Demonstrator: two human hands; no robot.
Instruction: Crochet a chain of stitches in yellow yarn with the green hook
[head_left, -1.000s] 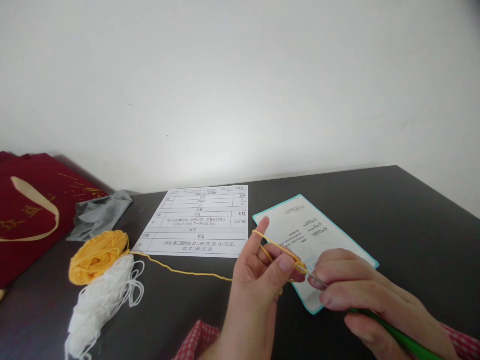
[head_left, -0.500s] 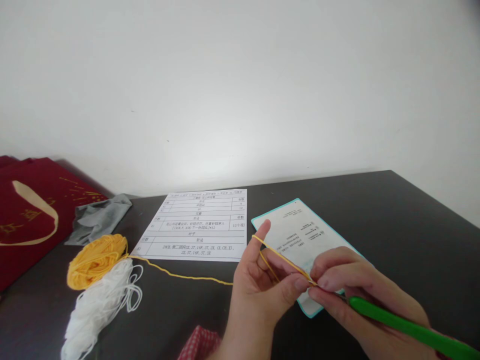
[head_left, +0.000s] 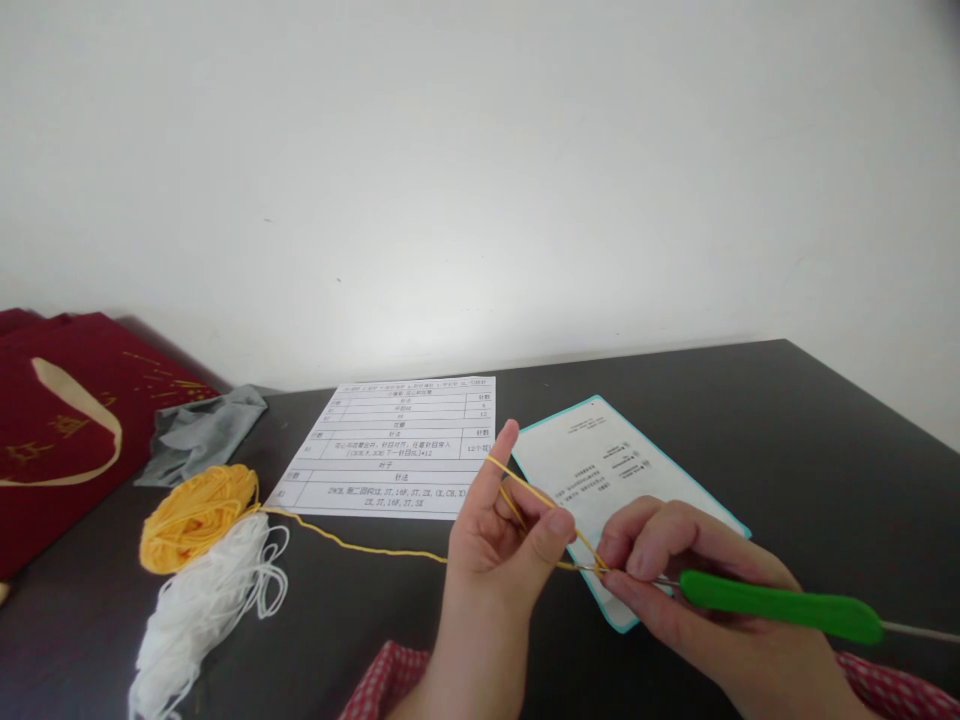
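Head view: the left hand point(head_left: 491, 565) has a loose grip, with the yellow yarn point(head_left: 541, 493) looped over its raised index finger and its thumb folded in, while the right hand point(head_left: 697, 580) has a narrow pinch on the green-handled hook point(head_left: 780, 603), whose tip sits at the yarn between the hands. From the left hand the strand runs across the counter point(head_left: 825, 450) to a yellow ball point(head_left: 196, 518) touching a white skein point(head_left: 206, 605), and a printed sheet point(head_left: 397, 450) and a blue-edged card point(head_left: 622, 465) lie beyond.
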